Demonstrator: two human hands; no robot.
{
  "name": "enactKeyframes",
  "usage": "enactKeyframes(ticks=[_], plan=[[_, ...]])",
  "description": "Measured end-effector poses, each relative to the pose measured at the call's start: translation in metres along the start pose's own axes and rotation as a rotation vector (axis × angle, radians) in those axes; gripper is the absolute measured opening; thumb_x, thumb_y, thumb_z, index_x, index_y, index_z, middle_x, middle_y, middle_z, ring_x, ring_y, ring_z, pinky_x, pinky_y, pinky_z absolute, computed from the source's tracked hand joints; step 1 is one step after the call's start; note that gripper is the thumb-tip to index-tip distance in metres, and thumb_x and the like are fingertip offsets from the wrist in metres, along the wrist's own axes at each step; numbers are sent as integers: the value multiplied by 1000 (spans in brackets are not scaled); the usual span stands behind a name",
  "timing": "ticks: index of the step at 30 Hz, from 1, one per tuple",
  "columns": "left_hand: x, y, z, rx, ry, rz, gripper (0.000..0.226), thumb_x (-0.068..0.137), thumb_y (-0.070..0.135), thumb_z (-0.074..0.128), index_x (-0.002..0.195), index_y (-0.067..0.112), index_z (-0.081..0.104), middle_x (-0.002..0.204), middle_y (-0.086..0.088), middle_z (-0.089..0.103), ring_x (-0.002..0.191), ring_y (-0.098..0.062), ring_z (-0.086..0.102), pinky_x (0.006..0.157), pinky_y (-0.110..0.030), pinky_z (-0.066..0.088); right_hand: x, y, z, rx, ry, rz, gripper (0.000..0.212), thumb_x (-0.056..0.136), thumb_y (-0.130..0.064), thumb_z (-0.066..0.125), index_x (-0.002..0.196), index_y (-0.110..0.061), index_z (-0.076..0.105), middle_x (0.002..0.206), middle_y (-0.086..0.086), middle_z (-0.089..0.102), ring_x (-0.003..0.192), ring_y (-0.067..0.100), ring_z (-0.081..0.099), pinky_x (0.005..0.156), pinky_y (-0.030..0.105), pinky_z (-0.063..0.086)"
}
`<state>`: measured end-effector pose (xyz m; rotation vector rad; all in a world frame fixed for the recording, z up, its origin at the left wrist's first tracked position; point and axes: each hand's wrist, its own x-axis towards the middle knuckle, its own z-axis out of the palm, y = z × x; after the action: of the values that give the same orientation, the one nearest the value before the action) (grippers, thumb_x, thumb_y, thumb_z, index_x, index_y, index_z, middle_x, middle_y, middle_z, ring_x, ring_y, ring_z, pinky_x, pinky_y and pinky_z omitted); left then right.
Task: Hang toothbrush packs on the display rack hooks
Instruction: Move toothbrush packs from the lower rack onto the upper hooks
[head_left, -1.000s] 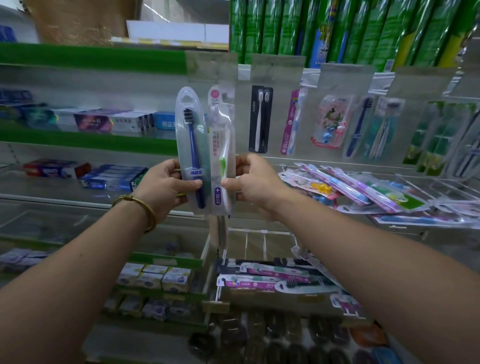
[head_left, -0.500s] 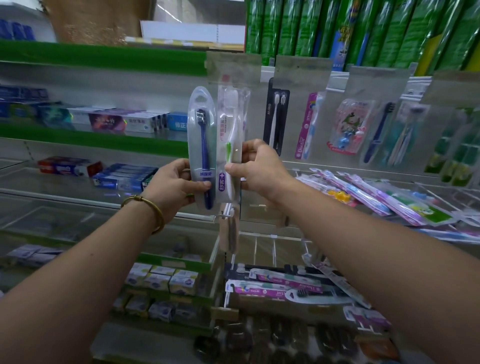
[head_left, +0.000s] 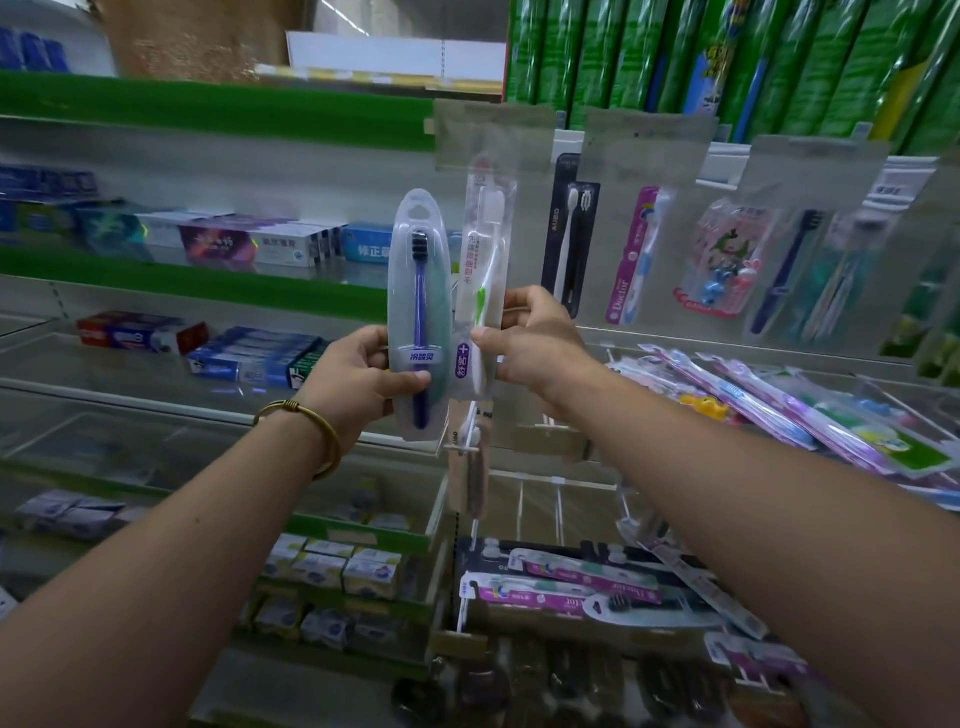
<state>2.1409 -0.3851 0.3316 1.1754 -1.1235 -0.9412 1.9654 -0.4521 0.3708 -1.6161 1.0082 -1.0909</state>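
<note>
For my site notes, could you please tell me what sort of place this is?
Most likely a shop's oral-care aisle: boxed toothpaste on green-edged shelves, and packaged toothbrushes hanging in a row beside them.

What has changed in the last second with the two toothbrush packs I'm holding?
The right hand has raised the white toothbrush pack, so its top now stands above the blue toothbrush pack beside it. Unchanged: the left hand grips that blue one, and both packs are upright.
</note>
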Motion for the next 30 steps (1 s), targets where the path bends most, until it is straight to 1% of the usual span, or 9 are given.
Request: enactKeyframes(ticks=[4,9,12,15,18,21,23,26,30], plan=[[13,-1,-1,39,20,0,38,81,-9,71,114,8,64,104,-12,75,98,-26,73,86,-42,59,18,3,0,-38,30,-20,36,86,-12,74,113,-20,52,108,2,65,102,22,66,89,48,57],[28,-1,3,41,-11,-3,38,81,-9,70,113,11,65,103,-10,76,98,-24,73,86,-41,58,45,9,-6,-10,29,-12,37,87,-6,72,111,-22,49,109,2,62,102,20,65,91,48,57],[36,-4,9,29,-36,1,37,81,-9,70,113,10,64,100,-8,76,96,-22,74,81,-37,58,61,15,-6,-11,57,-7,35,87,-7,73,108,-23,51,107,2,64,102,21,66,91,50,56],[47,-5,12,21,-55,12,35,80,-8,72,110,10,65,96,-8,77,92,-22,74,76,-33,58,76,21,-5,-34,85,-7,36,88,-8,72,116,-20,52,107,0,65,102,21,65,92,51,55],[60,-1,15,48,-55,26,35,80,-5,72,110,12,65,97,-7,77,94,-22,74,78,-34,59,91,22,-6,-62,107,-22,37,89,-11,72,120,-18,54,108,2,65,102,22,65,93,52,55],[74,2,18,47,-54,31,36,82,-3,71,115,8,63,101,-8,76,97,-22,73,81,-35,59,107,20,-9,-99,104,-25,33,91,-14,70,120,-18,54,109,0,65,98,19,65,89,47,57],[82,3,20,53,-54,34,34,82,-2,71,114,8,63,103,-10,75,98,-23,73,83,-38,59,116,20,-10,-86,107,-11,32,92,-13,69,119,-19,55,106,-2,64,93,15,64,88,45,58],[95,1,22,32,-52,27,35,82,-3,72,115,7,64,103,-11,76,99,-27,73,85,-42,59,129,24,-13,-120,134,-12,36,92,-13,69,125,-19,55,115,0,65,97,15,64,88,41,57],[105,3,24,24,-65,29,37,81,-2,73,116,6,63,103,-11,76,99,-26,73,91,-47,57,142,25,-17,-168,159,-2,38,90,-15,70,126,-18,58,114,0,66,101,20,66,92,46,56]])
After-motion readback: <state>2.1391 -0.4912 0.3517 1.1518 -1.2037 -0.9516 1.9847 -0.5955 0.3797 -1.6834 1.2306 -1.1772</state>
